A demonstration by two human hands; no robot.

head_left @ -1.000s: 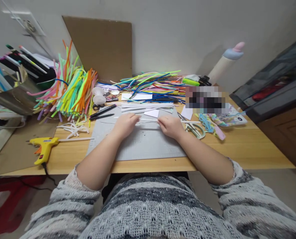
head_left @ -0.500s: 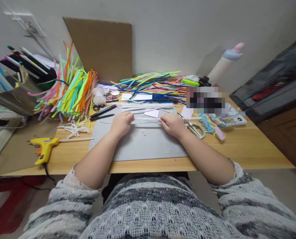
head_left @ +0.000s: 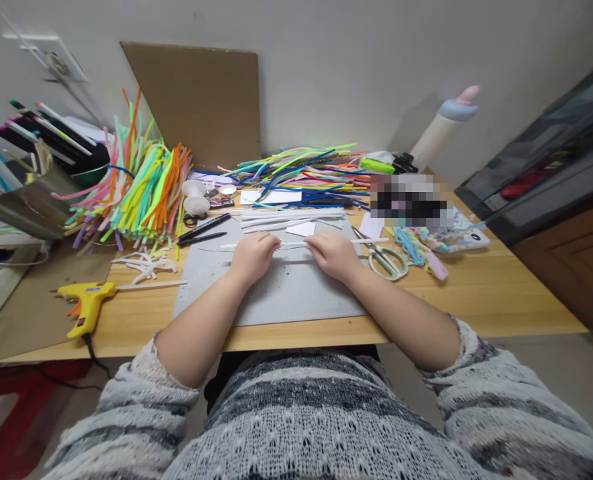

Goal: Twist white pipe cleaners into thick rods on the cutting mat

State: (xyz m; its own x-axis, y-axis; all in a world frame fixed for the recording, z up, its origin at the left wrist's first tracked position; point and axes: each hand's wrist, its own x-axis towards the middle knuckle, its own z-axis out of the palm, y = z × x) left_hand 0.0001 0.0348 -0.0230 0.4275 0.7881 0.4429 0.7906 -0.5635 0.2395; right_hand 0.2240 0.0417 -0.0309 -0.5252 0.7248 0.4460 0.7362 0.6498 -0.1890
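While my left hand and right hand are pinching a slim white stick, fingers curled nearly closed, its long axis is running left to right, roughly parallel to the front edge of the table. It is spanning both hands above the grey mat, towards that mat's far edge, neither hand being nearer. A thin wire is poking out past my left hand; I cannot tell which fingers are gripping it.

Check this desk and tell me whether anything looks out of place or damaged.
Nothing looks plainly spilled or broken. Two small untidy spots: dark specks on the grey mat, like stray debris, and short white pieces jumbled on the desk to its left, unlike the white stems lined up at the mat's far edge.
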